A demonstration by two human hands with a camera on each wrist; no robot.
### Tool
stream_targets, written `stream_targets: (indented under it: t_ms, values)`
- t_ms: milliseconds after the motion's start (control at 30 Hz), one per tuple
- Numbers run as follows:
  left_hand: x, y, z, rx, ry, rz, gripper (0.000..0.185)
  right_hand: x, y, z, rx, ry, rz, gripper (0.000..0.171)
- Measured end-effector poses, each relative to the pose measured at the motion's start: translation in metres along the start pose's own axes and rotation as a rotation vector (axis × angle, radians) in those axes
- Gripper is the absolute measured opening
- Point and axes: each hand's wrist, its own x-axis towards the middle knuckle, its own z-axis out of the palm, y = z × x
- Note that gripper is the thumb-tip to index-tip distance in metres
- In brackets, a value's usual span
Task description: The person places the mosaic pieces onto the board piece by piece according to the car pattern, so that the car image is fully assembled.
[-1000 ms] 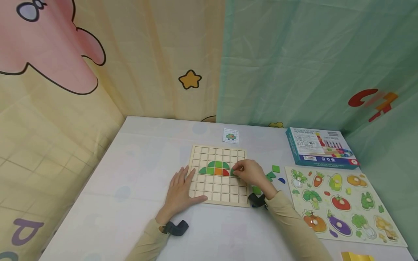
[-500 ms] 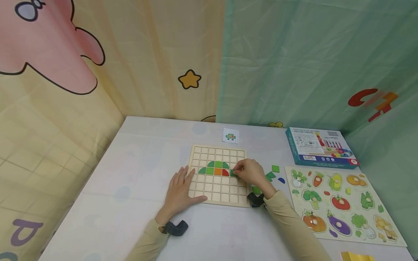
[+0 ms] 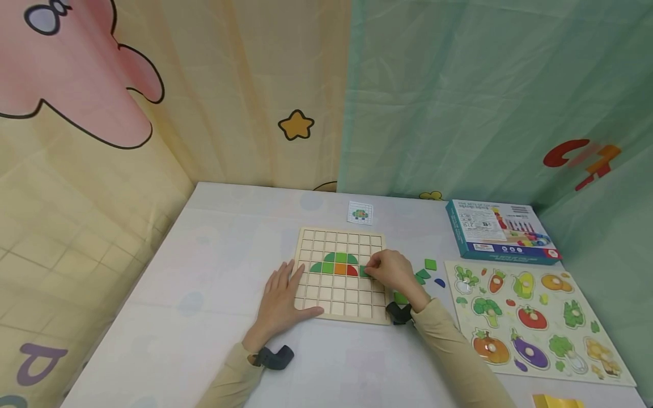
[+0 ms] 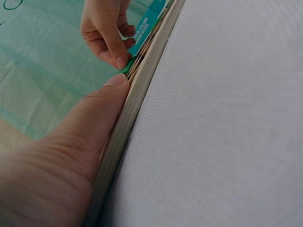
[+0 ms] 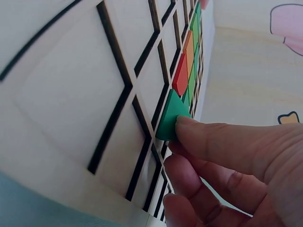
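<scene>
a flat green triangle [image 5: 169, 118] of painted wood sits at the right end of the coloured row on the wooden grid board [image 3: 340, 274], just beside a red quarter-round piece [image 5: 180, 74]. the right hand [image 3: 390, 271] pinches this triangle between thumb and fingertips [image 5: 199, 130], tilting it over a square cell. the step in hand looks like seating the piece; the next move would call for turning it until its edges match the cell and pressing it flat. the left hand [image 3: 280, 298] lies spread with straight fingers on the board's left edge, holding nothing, steadying it. the board is pale, smooth plywood cut into square cells with dark lines between. the row on it so far forms a dome of green, orange and red pieces [image 3: 334, 263]. right of the board lie loose green pieces [image 3: 425, 270] and a blue one [image 3: 440, 281] on the white worktop [image 3: 204, 317]. beyond the board's far edge lies a small pattern card [image 3: 360, 213]; farther right of the board are a vegetable puzzle [image 3: 530, 317] and a teal box [image 3: 501, 230].
</scene>
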Motion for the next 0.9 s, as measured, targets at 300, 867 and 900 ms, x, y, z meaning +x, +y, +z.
stream_targets:
  t_ms: [300, 867, 900]
  values:
    - [0.0, 0.0, 0.0, 0.002, 0.003, 0.004, 0.107, -0.001, 0.001, -0.001, -0.02, 0.001, -0.004, 0.013]
    - [0.001, -0.001, 0.002, 0.012, -0.001, 0.001, 0.108, -0.011, 0.01, -0.015, 0.078, -0.086, -0.002, 0.011]
    - [0.001, -0.001, 0.002, 0.014, -0.002, 0.001, 0.108, -0.013, 0.013, -0.019, 0.097, -0.084, 0.001, 0.012]
